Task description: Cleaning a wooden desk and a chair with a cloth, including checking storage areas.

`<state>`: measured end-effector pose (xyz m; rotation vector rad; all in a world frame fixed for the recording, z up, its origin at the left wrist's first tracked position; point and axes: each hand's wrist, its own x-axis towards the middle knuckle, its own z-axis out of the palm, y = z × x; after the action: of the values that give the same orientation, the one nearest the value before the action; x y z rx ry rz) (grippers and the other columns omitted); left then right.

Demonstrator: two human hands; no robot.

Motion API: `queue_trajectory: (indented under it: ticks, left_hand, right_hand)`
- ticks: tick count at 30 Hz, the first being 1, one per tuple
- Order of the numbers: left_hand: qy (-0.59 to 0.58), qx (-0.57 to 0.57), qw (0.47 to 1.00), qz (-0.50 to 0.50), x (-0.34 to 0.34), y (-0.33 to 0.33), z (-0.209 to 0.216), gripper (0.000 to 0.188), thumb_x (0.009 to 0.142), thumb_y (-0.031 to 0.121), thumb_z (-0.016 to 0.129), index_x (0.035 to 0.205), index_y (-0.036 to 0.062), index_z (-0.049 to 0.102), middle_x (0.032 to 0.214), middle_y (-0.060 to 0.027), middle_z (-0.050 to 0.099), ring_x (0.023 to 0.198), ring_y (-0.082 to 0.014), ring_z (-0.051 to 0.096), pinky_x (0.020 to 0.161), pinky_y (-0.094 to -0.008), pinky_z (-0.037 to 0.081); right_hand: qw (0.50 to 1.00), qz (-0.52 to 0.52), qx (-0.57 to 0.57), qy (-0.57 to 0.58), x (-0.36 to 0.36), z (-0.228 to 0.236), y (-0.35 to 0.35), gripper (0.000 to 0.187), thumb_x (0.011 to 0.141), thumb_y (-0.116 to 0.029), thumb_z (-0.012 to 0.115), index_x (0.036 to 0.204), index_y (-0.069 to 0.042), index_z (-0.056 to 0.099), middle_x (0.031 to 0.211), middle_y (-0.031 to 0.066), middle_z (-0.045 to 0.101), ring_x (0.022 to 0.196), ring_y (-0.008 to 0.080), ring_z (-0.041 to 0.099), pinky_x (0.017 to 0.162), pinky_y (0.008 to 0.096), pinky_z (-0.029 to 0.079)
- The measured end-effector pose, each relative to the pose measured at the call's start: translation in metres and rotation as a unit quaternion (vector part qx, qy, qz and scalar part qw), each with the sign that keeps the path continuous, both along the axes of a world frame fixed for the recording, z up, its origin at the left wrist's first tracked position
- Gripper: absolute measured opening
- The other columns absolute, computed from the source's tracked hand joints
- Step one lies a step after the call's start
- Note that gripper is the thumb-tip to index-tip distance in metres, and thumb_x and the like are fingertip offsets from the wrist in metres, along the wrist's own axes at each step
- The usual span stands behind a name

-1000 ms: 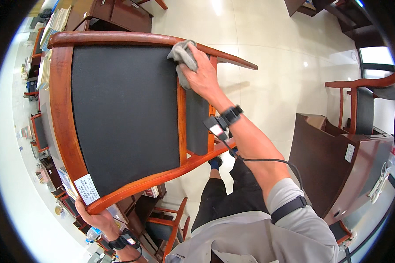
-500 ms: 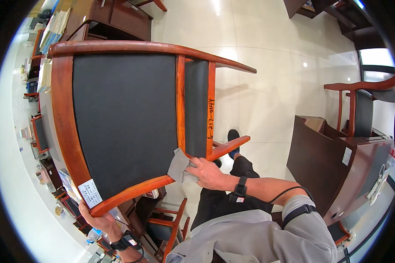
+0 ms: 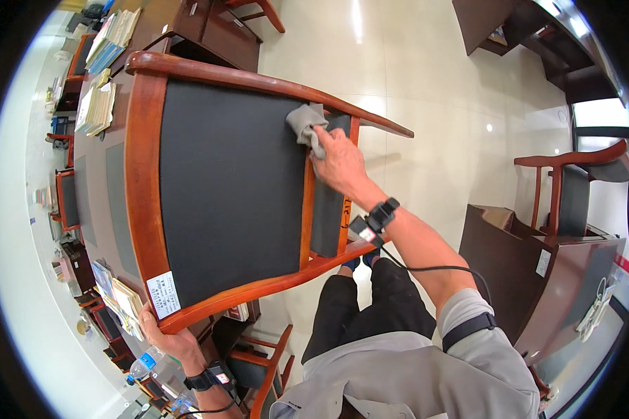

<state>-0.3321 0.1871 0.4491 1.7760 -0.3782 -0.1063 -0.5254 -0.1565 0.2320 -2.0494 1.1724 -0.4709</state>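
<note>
A wooden chair (image 3: 145, 174) with a reddish-brown frame and a black padded back panel (image 3: 234, 185) stands in front of me. My left hand (image 3: 171, 340) grips the lower left corner of its frame, just beside a white label (image 3: 163, 295); the fingertips are partly hidden behind the wood. A grey cloth (image 3: 306, 124) is in my right hand (image 3: 339, 162), pressed on the upper end of the crossbar between the back panel and the narrow black strip of the seat. That hand's index finger points along the cloth.
Stacks of books (image 3: 96, 108) lie on the desk (image 3: 108, 185) at the left. A water bottle (image 3: 143, 363) is near my left hand. Another chair (image 3: 255, 370) stands below, and a dark brown cabinet (image 3: 507, 258) with a chair behind it is at the right.
My right hand has carried the cloth from the lower frame rail up to the crossbar's far end. The chair appears shifted slightly right in view; my left hand keeps its corner.
</note>
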Motion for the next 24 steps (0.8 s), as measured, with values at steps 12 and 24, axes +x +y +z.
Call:
queue_trajectory:
  ticks: [12, 24]
  left_hand:
    - [-0.026, -0.01, 0.999, -0.021, 0.006, 0.007, -0.005, 0.03, 0.1, 0.025, 0.044, 0.106, -0.0006, 0.058, 0.099, -0.0095, 0.062, 0.092, -0.017, 0.063, 0.086, -0.0325, 0.051]
    - [-0.015, -0.001, 1.0, -0.027, -0.005, -0.007, 0.002, 0.032, 0.101, 0.024, 0.041, 0.109, -0.0034, 0.057, 0.099, -0.0118, 0.063, 0.09, -0.0173, 0.065, 0.081, -0.0303, 0.053]
  right_hand:
    - [0.962, 0.25, 0.003, 0.113, -0.036, -0.001, 0.099, 0.052, 0.076, -0.014, 0.071, 0.122, 0.003, 0.053, 0.103, 0.0199, 0.057, 0.093, 0.0367, 0.062, 0.077, 0.0443, 0.055]
    - [0.991, 0.02, -0.09, -0.097, -0.006, 0.057, 0.033, 0.039, 0.082, -0.012, 0.067, 0.119, -0.004, 0.056, 0.109, 0.016, 0.057, 0.096, 0.0354, 0.06, 0.083, 0.0443, 0.051]
